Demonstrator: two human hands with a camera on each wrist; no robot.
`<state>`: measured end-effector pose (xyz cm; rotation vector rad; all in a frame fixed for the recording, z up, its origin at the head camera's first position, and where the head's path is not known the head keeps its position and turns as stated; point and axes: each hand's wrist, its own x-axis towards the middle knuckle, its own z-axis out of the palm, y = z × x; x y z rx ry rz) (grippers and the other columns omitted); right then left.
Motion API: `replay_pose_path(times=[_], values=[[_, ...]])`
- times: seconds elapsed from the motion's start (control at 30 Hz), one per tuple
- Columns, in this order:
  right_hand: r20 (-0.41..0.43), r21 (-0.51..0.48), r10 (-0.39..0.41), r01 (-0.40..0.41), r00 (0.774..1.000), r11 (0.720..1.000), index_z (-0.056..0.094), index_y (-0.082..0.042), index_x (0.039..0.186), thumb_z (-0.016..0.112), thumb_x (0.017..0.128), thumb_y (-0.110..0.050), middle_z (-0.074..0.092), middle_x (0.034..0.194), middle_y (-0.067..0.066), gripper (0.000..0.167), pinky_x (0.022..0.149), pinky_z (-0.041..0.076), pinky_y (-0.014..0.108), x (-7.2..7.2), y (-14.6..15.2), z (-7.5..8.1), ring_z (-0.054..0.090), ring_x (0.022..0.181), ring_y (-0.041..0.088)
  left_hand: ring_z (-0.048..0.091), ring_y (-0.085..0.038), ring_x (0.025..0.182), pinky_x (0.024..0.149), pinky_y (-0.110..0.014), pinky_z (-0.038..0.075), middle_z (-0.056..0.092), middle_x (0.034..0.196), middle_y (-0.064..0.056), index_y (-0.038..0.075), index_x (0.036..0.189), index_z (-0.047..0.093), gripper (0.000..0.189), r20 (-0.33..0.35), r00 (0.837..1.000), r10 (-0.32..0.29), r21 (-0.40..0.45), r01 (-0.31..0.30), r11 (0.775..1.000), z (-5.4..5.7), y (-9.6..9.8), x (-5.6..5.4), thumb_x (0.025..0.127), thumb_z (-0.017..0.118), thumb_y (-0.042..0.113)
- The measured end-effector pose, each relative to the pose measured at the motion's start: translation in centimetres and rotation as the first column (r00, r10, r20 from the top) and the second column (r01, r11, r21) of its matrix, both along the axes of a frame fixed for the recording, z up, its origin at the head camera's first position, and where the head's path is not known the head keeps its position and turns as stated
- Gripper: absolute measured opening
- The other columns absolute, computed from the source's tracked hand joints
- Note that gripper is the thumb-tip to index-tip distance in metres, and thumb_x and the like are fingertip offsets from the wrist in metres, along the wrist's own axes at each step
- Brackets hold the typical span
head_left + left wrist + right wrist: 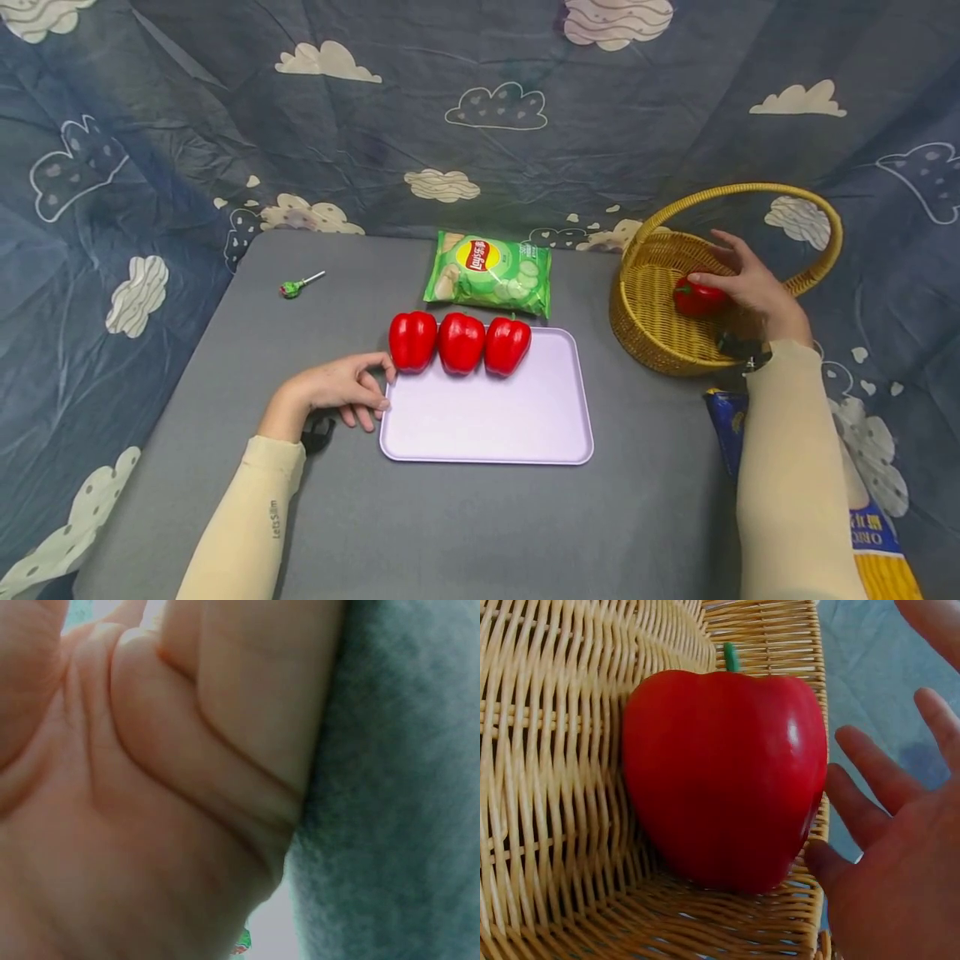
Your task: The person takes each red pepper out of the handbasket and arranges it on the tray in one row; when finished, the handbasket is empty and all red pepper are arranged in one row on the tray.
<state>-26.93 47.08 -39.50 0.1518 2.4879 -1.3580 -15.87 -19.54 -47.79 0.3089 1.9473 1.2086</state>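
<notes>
My right hand [750, 279] is inside the wicker basket [628, 312], beside a red bell pepper [697, 298] that lies in it. In the right wrist view the fingers [885, 780] are spread and not wrapped round the pepper [724, 780], whose green stem points up. My left hand [341, 387] rests at the left edge of the lilac tray [487, 425], fingers loosely bent, close to the leftmost of three red bell peppers [412, 342]. Those peppers stand in a row along the tray's far edge. The left wrist view shows mostly the palm [150, 810].
A green bag of chips [491, 275] lies just behind the tray. To the left is a lollipop [300, 285] with a green and red wrapper. Blue and yellow packaging [726, 425] lies partly under the right forearm. Cloud-printed cloth [480, 167] hangs round the grey table.
</notes>
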Motion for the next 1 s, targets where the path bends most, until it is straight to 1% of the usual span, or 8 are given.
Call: replay_pose_path(times=[0.17,0.27,0.37,0.4,0.53,0.6,0.83,1.0], values=[[0.043,0.029,0.043,-0.045,0.998,0.999,-0.008,-0.046,0.168,0.073,0.101,-0.038,-0.012,0.180,0.012,0.105,0.126,0.017,0.071,0.0,0.4,-0.3,-0.001,0.166,0.044,0.079,-0.023,0.071,0.056,-0.029,0.058,0.079,0.087,-0.008,0.009,0.125,0.048,0.041,-0.008,1.000,-0.001,0.000,0.001,1.000,0.0,0.0,0.0,0.096,0.076,0.017],[0.093,0.012,0.065,-0.067,0.994,0.998,-0.012,-0.046,0.167,0.072,0.102,-0.035,-0.012,0.179,0.017,0.106,0.125,0.020,0.072,0.1,0.5,-0.5,0.005,0.163,0.047,0.079,-0.023,0.071,0.056,-0.029,0.058,0.079,0.087,-0.008,0.009,0.126,0.048,0.041,-0.010,1.000,0.000,-0.005,0.000,1.000,0.0,0.0,0.0,0.096,0.076,0.018],[0.116,0.004,0.100,-0.101,0.988,0.995,-0.014,-0.045,0.167,0.071,0.103,-0.030,-0.009,0.177,0.023,0.108,0.125,0.022,0.072,0.3,0.5,-0.7,0.010,0.159,0.050,0.079,-0.023,0.071,0.056,-0.029,0.058,0.079,0.087,-0.008,0.009,0.126,0.048,0.042,-0.011,1.000,0.002,-0.008,-0.002,1.000,0.1,0.0,0.1,0.096,0.076,0.018],[0.118,0.012,0.111,-0.113,0.987,0.994,-0.014,-0.045,0.167,0.071,0.103,-0.028,-0.007,0.177,0.024,0.108,0.124,0.023,0.072,0.3,0.5,-0.7,0.011,0.158,0.051,0.079,-0.023,0.071,0.056,-0.029,0.058,0.079,0.087,-0.008,0.009,0.126,0.048,0.042,-0.011,1.000,0.002,-0.009,-0.003,1.000,0.1,0.0,0.1,0.096,0.076,0.018],[0.097,0.107,0.158,-0.168,0.983,0.980,-0.014,-0.039,0.168,0.072,0.102,-0.028,0.003,0.175,0.030,0.110,0.124,0.023,0.073,0.4,0.6,-0.9,0.012,0.157,0.053,0.079,-0.022,0.071,0.056,-0.028,0.058,0.079,0.087,-0.008,0.009,0.126,0.049,0.041,-0.007,1.000,0.006,-0.011,-0.007,1.000,0.2,0.1,0.1,0.096,0.076,0.017],[0.088,0.151,0.176,-0.187,0.981,0.971,-0.014,-0.034,0.169,0.072,0.101,-0.028,0.005,0.174,0.033,0.110,0.123,0.022,0.074,0.5,0.7,-1.0,0.012,0.157,0.055,0.079,-0.022,0.070,0.056,-0.028,0.057,0.079,0.087,-0.008,0.010,0.126,0.049,0.041,-0.007,1.000,0.006,-0.012,-0.006,1.000,0.2,0.1,0.1,0.096,0.075,0.017],[0.127,0.131,0.162,-0.179,0.978,0.975,-0.012,-0.037,0.169,0.073,0.101,-0.028,-0.007,0.176,0.030,0.109,0.122,0.021,0.077,0.8,0.5,-1.0,0.005,0.157,0.059,0.079,-0.023,0.070,0.055,-0.028,0.058,0.079,0.086,-0.008,0.010,0.125,0.049,0.041,-0.005,1.000,0.011,-0.008,-0.011,1.000,0.2,0.1,0.1,0.096,0.076,0.018],[0.122,0.114,0.154,-0.168,0.981,0.979,-0.011,-0.028,0.170,0.072,0.101,-0.024,0.000,0.173,0.034,0.109,0.122,0.023,0.075,0.7,0.5,-1.3,0.008,0.156,0.060,0.079,-0.023,0.071,0.055,-0.028,0.058,0.079,0.087,-0.009,0.010,0.126,0.049,0.042,-0.002,1.000,0.013,-0.012,-0.013,1.000,0.3,0.1,0.1,0.096,0.077,0.018]])
